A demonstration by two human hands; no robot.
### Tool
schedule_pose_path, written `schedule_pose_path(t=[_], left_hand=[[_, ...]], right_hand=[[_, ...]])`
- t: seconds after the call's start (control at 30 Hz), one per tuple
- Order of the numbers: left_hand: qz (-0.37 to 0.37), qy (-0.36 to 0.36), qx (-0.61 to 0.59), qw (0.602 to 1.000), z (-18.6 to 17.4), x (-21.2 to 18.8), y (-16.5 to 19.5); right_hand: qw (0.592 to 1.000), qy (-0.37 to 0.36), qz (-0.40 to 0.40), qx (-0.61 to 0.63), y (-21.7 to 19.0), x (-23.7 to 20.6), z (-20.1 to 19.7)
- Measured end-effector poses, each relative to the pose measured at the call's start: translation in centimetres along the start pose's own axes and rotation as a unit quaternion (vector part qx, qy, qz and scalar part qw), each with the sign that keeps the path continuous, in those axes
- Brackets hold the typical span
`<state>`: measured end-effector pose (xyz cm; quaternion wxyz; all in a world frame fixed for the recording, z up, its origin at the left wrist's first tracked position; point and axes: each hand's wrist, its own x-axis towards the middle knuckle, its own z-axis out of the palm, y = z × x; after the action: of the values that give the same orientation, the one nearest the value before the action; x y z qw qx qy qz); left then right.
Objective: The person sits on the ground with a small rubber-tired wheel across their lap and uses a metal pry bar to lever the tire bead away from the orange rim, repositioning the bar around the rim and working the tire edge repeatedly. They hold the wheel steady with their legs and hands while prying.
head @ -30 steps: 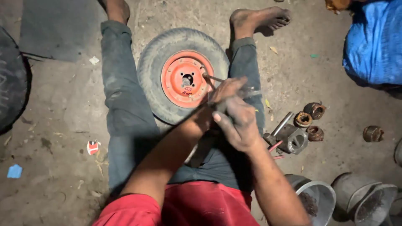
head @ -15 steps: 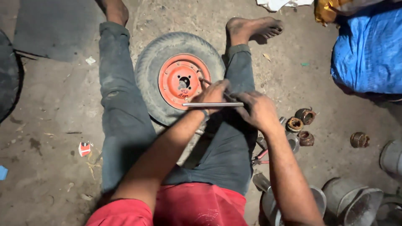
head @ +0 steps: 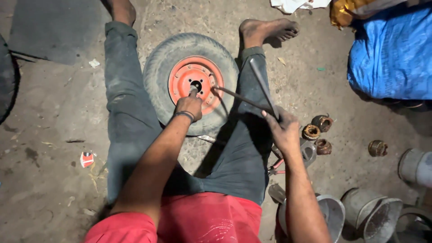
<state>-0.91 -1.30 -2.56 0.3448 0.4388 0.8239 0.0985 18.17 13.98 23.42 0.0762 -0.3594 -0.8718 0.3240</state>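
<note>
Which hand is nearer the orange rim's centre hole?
Left. The left hand rests on the rim, a finger at the hole; the right hand is off to the side, holding metal rods.

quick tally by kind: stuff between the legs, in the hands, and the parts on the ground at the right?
Wheel: 1
Metal rods, in right hand: 2
Rusty round parts: 4
Metal pots: 3
Total: 10
Left hand touches the wheel's hub.

A small wheel (head: 191, 83), grey tyre around an orange rim, is lying flat directly under the left grip. Two thin metal rods (head: 263, 87) are slanting up from the right grip, one reaching the rim.
</note>
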Motion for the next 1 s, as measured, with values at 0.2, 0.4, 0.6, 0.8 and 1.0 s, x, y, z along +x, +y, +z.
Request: schedule_pose_path(t=[0.2, 0.4, 0.6, 0.8, 1.0], left_hand=[[-0.011, -0.001, -0.018, 1.000, -0.4, -0.4, 0.2], [0.005, 0.014, -0.055, 0.998, -0.1, -0.7, -1.1], [-0.014, -0.009, -0.080, 0.997, -0.3, -0.4, -1.3], [-0.010, -0.028, -0.069, 0.997, -2.3, -1.1, -0.6], [-0.014, 0.106, -0.132, 0.985, -10.4, -2.0, 3.1]], right_hand=[[0.999, 0.035, -0.017, -0.021, 0.3, 5.5, 2.1], [0.993, 0.078, -0.052, -0.064, 2.6, 10.8, 4.4], [0.981, 0.139, 0.124, 0.059, 4.5, 11.5, 5.1], [0.974, 0.112, -0.085, -0.179, 0.9, 9.8, 6.7], [0.973, 0.145, 0.010, -0.177, -2.8, 11.4, 8.1]])
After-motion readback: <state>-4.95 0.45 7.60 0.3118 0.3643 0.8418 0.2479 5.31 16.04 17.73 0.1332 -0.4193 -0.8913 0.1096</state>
